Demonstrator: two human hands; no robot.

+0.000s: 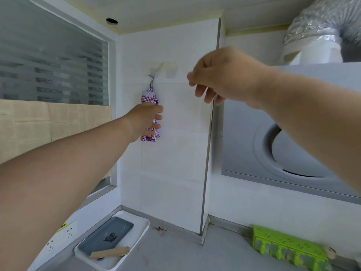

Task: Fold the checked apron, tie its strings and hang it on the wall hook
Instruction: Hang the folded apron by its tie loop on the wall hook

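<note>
The outstretched left hand (145, 119) cups loose fingers around the folded checked apron (150, 114) — hanging by its strings from the wall hook (152, 76) on the white tiled wall (175, 153) — while the right hand (220, 75) hovers beside it, fingers curled, holding nothing.
</note>
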